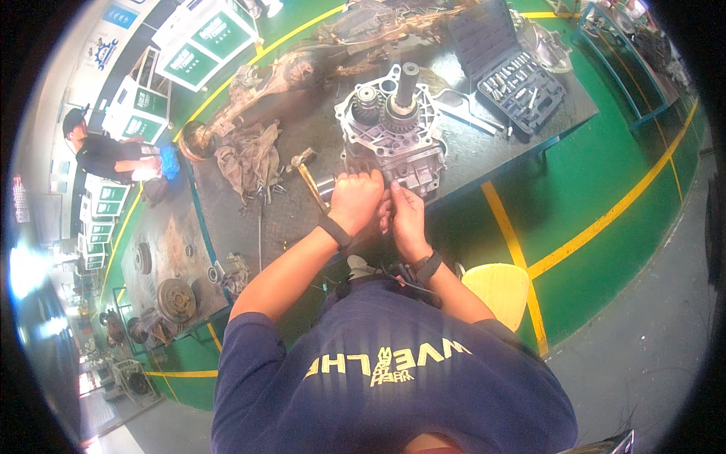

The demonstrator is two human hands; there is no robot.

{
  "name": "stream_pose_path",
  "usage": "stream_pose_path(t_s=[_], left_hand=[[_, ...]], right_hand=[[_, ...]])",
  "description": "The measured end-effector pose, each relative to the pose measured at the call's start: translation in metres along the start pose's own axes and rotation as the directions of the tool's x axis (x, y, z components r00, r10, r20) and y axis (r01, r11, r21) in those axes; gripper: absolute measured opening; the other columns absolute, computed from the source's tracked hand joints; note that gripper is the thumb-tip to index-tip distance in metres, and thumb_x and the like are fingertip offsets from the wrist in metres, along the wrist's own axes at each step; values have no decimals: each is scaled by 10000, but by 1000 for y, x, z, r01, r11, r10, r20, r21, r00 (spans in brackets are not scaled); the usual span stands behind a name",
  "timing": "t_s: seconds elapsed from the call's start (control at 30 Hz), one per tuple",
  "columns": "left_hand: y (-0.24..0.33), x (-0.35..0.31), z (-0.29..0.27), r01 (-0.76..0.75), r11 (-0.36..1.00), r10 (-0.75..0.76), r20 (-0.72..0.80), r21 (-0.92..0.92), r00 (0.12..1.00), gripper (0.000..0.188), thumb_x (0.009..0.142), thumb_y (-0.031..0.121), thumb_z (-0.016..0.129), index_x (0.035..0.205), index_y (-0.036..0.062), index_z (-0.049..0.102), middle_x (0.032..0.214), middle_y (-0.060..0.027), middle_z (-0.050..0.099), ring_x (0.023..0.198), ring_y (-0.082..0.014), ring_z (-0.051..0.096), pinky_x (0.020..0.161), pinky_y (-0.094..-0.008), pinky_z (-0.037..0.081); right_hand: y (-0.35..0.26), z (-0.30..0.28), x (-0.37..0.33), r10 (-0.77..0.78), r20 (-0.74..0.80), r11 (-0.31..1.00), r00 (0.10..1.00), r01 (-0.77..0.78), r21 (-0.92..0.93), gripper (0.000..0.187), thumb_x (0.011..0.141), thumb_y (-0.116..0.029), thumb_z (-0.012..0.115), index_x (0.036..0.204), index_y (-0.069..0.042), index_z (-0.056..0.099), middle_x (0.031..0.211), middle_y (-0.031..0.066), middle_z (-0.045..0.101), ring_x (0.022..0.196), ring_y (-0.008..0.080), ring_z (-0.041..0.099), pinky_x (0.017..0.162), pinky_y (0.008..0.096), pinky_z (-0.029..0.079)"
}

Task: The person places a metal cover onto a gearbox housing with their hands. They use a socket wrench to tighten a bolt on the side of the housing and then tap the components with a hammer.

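Observation:
A silver gearbox housing (389, 155) stands on the dark workbench with its gears and a tall dark shaft (407, 85) pointing up. Against its near side, my left hand (358, 198) is closed in a fist with the knuckles up. My right hand (407, 219) is beside it, its fingers curled toward the left hand and its thumb raised close to the housing. Whatever lies between the two hands is hidden by the fingers. Left of my left hand lies a hammer (308, 181) with a brass-coloured head, next to a shiny metal cylinder (327, 186).
An opened socket set (522, 94) sits right of the gearbox. A brown rag (249, 160) and dirty axle parts (283, 74) lie to the left and behind. A yellow stool (496, 293) stands at my right. Another person (106, 155) is at the far left, by a bench (155, 227) bearing discs.

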State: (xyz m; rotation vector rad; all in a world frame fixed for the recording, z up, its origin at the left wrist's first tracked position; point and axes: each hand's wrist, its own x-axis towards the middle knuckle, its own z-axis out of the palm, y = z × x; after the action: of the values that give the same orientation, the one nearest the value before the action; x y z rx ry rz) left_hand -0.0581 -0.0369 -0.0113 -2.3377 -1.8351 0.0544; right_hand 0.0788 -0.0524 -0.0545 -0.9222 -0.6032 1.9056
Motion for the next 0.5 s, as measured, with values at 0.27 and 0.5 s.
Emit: stream_pose_path(t_s=[0.27,0.5], left_hand=[[2,-1,4,23,1000,-23,6,7,1000,152,826,232,658,850,93,600,724,-100,705,673,-275,724,662,-414,535],[4,1,-3,42,998,-41,20,-45,999,181,820,257,692,850,97,611,722,-106,710,674,-289,722,661,-419,534]], right_hand=[[-4,7,-1,9,-101,988,995,-25,-153,368,1071,-396,525,904,-75,596,632,21,603,441,111,524,403,246,415],[-14,3,0,248,148,905,957,-283,317,349,1068,-391,539,889,-92,566,611,-1,512,423,94,411,396,250,321]])
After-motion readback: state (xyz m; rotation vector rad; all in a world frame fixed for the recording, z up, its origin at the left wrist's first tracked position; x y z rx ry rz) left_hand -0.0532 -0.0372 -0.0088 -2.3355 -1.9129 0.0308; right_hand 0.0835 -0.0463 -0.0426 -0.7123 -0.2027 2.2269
